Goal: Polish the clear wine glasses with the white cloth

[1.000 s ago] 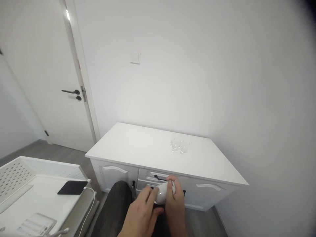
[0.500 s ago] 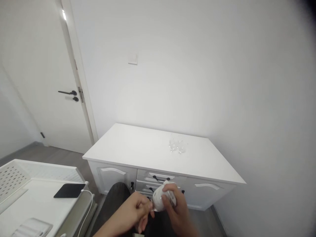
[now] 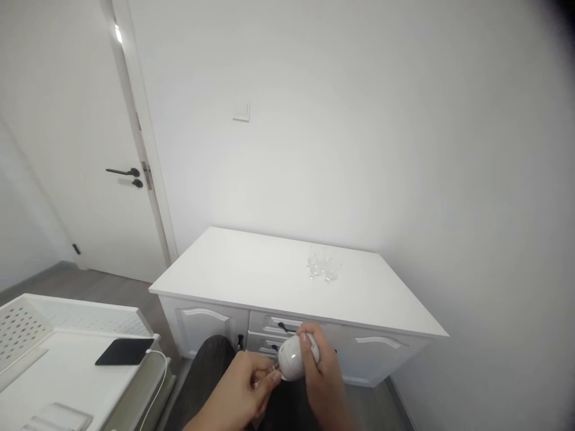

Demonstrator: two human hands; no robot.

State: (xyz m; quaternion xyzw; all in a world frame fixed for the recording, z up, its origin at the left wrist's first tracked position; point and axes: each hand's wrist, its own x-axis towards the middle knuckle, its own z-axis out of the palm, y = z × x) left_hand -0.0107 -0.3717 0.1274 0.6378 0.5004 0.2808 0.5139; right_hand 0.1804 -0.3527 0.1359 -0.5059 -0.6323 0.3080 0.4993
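My right hand (image 3: 322,365) is wrapped round a glossy white rounded object (image 3: 291,358), held tilted above my lap in front of the cabinet. Its exact kind is not plain to see. At the object's lower left end, the thumb and fingers of my left hand (image 3: 258,380) are pinched together. Something small shows at those fingertips, too small to name. Dark trousers (image 3: 197,380) lie below both hands.
Clear glass cups (image 3: 323,264) stand on the white cabinet (image 3: 251,263), which has black-handled drawers. To the left, a white cart (image 3: 67,359) holds a black phone (image 3: 124,351) with a white cable and a clear plastic item (image 3: 60,418). A door (image 3: 81,149) stands behind.
The white object has turned in my right hand, showing a smoother, shinier side. My right hand has risen slightly, and my left hand has shifted a little right at the object's end.
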